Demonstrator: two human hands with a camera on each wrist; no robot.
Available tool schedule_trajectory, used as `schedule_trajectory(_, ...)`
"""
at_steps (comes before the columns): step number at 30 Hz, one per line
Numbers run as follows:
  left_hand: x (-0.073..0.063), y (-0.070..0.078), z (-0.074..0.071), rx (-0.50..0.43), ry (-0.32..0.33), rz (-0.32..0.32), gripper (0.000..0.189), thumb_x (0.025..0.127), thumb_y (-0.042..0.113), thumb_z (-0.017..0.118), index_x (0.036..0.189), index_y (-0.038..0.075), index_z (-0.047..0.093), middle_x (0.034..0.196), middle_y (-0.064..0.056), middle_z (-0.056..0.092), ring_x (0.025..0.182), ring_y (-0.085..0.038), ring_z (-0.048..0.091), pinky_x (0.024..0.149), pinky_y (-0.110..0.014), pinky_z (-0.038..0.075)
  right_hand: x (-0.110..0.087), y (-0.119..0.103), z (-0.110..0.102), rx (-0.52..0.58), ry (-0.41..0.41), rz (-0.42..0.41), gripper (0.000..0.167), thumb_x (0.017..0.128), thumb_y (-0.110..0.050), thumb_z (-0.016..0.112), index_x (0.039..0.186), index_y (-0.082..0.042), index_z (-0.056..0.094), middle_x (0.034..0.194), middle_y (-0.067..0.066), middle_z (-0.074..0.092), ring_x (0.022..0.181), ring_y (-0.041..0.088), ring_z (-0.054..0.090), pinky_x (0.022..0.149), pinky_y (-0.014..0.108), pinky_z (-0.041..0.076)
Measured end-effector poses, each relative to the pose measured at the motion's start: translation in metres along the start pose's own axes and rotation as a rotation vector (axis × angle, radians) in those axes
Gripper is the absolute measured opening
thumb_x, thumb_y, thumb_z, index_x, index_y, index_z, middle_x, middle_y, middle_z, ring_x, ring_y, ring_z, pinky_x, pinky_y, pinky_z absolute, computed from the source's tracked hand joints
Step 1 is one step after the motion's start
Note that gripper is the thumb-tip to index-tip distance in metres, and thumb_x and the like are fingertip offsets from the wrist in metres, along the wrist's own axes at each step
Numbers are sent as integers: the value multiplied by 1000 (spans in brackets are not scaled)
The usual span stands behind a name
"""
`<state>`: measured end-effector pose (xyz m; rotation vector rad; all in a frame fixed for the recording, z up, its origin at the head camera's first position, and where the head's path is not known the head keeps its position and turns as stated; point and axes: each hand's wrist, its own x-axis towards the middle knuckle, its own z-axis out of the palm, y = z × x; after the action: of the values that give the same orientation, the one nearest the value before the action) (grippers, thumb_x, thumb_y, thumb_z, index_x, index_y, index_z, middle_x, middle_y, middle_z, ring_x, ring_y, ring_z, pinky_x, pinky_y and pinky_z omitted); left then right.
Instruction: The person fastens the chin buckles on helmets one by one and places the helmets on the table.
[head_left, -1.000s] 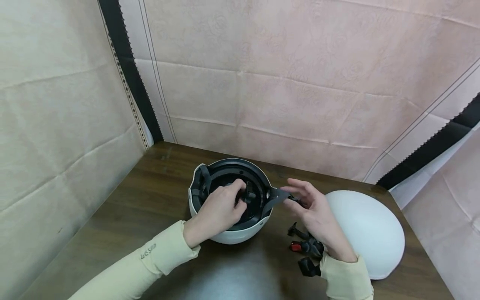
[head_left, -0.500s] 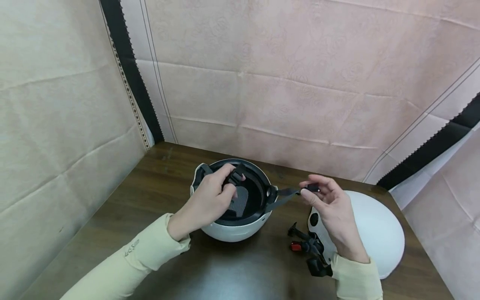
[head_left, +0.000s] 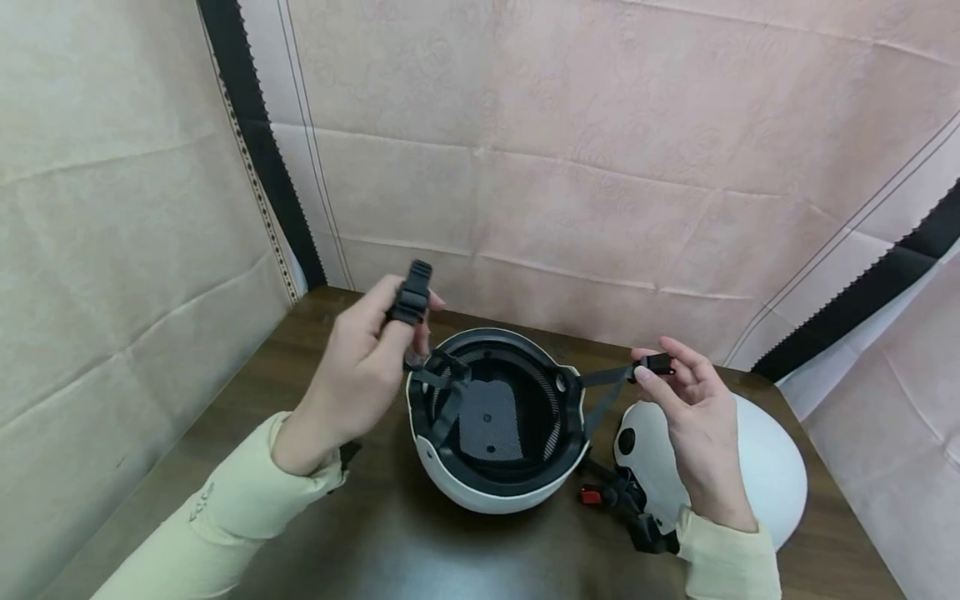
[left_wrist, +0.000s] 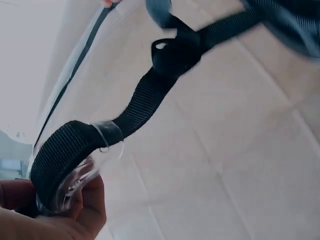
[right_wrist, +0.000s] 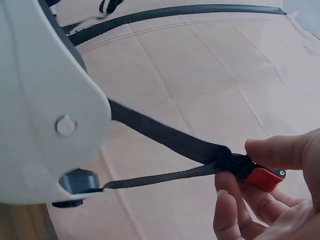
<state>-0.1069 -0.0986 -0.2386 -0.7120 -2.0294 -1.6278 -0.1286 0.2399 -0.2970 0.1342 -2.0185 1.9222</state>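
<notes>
A white helmet (head_left: 480, 500) with black lining is upside down on the table, its hollow facing up. My left hand (head_left: 341, 383), raised to its upper left, grips the black plastic end of a chin strap (head_left: 412, 296). In the left wrist view, the black webbing (left_wrist: 145, 105) runs from these fingers through a slider, with clear plastic film around part of it. On the other side, my right hand (head_left: 697, 408) pinches a chin strap buckle (head_left: 657, 364). Its red tab (right_wrist: 264, 180) shows in the right wrist view, where two straps stretch from it to the helmet.
A second white helmet (head_left: 772, 475) lies dome up at the right, under my right forearm. Its black straps and a red-tabbed buckle (head_left: 591, 495) spread on the wooden table (head_left: 390, 533). Cloth walls (head_left: 480, 200) stand at the back and both sides.
My left hand has come up and left out of the helmet, lifting its strap end. My right hand has drawn the buckle to the right. The helmet has shifted right and towards me.
</notes>
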Motion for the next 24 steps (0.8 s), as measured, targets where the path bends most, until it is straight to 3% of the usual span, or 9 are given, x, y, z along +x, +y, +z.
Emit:
schedule_trajectory(7,10,6,-29,13,205,46,30,94,-3,35,107,-4,62,79,-13,58,69,-26,55,64,-30,49,4,1,-1,31,85,-6,44,88,-10,71,130,-4,57,110,8,71,91,18,62,73,23,51)
schedule_trajectory(12,14,8,-46,-74,356,73,28,98,2,40,107,1,66,78,-12,61,70,-23,56,65,-25,49,7,1,-2,42,110,-24,41,90,-10,70,130,-7,61,105,8,71,95,19,61,75,23,51)
schedule_trajectory(15,16,9,-54,-99,422,63,26,101,9,44,111,4,68,70,-14,59,70,-24,57,62,-23,46,9,0,-3,45,119,-28,42,90,-10,69,131,-8,61,104,7,71,98,20,61,78,22,50)
schedule_trajectory(18,20,7,-61,-118,461,28,24,102,14,48,104,1,68,78,-14,64,76,-25,60,72,-24,46,10,-2,-4,75,138,-14,42,90,-10,69,131,-7,60,105,7,71,102,19,61,79,20,49)
schedule_trajectory(22,24,3,-70,-301,481,11,23,100,11,53,102,-8,66,92,-18,65,83,-30,63,89,-29,48,10,-2,-5,100,163,8,39,89,-10,70,126,-4,59,105,6,71,102,18,60,77,19,49)
schedule_trajectory(24,24,0,-75,-439,467,16,23,99,8,54,111,-9,64,90,-21,63,80,-33,64,88,-33,51,10,-2,-5,98,172,12,37,89,-10,71,123,-3,60,105,6,71,101,18,60,77,20,49)
